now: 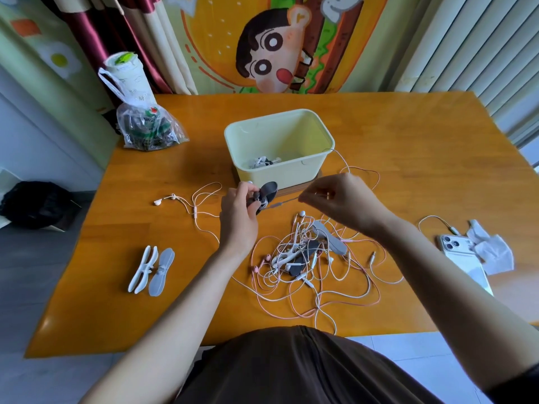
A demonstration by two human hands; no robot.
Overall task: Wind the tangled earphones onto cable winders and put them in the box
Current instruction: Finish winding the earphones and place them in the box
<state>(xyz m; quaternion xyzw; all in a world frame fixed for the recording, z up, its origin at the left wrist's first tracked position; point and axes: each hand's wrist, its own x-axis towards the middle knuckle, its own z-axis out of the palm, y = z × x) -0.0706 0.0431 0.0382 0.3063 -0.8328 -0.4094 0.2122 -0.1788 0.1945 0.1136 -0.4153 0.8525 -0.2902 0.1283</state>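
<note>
My left hand [237, 218] grips a dark grey cable winder [267, 194] above the table, just in front of the pale yellow box [280, 128]. A grey earphone cable [284, 203] runs taut from the winder to my right hand [339, 201], which pinches it. A wound earphone [262, 162] lies inside the box. A tangled pile of white and pink earphones [303, 255] with a grey winder [329, 237] lies below my hands. Another white earphone [175, 198] trails to the left. Two spare winders [151, 271], white and light grey, lie at the front left.
The orange table [408, 147] carries a clear plastic bag [147, 126] at the back left. A white phone [455, 243] with a plugged cable and crumpled tissue [493, 249] sit at the right edge. A black bag [35, 204] lies on the floor to the left.
</note>
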